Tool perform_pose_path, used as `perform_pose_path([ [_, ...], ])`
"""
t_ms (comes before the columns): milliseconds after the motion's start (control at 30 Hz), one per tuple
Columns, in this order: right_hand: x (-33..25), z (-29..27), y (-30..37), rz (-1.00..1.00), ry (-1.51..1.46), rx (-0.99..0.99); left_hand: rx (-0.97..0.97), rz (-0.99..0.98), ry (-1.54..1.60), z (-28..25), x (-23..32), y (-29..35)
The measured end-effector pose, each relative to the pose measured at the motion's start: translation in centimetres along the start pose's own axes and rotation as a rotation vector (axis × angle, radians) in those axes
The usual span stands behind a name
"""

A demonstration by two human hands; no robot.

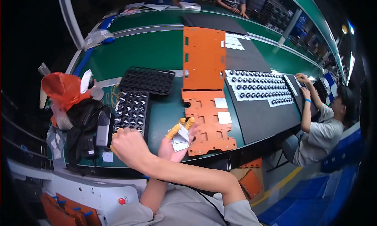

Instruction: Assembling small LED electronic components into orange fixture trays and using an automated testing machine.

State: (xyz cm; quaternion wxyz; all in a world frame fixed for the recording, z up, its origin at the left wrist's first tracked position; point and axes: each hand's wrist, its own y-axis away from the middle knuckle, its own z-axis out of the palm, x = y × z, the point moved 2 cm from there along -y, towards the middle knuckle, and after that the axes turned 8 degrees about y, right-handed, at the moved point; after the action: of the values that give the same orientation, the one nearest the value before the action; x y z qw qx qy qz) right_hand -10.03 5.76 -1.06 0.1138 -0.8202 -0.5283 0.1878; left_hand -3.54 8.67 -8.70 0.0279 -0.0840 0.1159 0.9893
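Note:
My left hand (pixel 172 149), with yellow finger cots on its fingers, is closed around a few small silver metal plates (pixel 181 144). It is beside the near left part of an orange fixture plate (pixel 204 137), where two silver plates (pixel 224 117) lie in the right-hand recesses. Crossing over my left forearm, my right hand (pixel 131 147) reaches to the near end of a black tray (pixel 144 112) filled with rows of small round black parts. Its fingers are curled downward at the tray edge, and what they pinch is hidden by the hand.
An upright-looking orange panel (pixel 204 65) adjoins the fixture. An empty-pocketed black tray (pixel 147 80) lies behind the filled one. On a dark board (pixel 259 122) are silver plates with round black parts (pixel 259 86). A co-worker (pixel 322 128) handles parts at the right. Bags (pixel 64 88) crowd the left.

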Motion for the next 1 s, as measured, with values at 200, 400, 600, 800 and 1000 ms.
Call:
perform_pose_path([
  [200, 0.3, 0.2, 0.1, 0.098, -0.088, 0.045, -0.026, -0.003, 0.058, 1.2, -0.7, -0.4],
  [400, 1.5, -4.6, 2.1, 0.108, -0.223, 0.196, -0.083, -0.077, 0.068, 1.3, -0.5, -0.8],
  [600, 7.4, -13.0, 8.8, 0.230, -0.371, 0.508, -0.235, -0.084, -0.100, 1.8, -0.7, -0.2],
  [800, 14.3, -11.0, 15.0, 0.517, -0.525, 0.317, -0.103, 0.217, -0.788, 2.9, -2.3, -0.7],
  [1000, 15.3, -9.1, 16.8, 0.704, -0.767, 0.332, -0.253, 0.118, -0.570, 3.4, -3.7, -0.7],
])
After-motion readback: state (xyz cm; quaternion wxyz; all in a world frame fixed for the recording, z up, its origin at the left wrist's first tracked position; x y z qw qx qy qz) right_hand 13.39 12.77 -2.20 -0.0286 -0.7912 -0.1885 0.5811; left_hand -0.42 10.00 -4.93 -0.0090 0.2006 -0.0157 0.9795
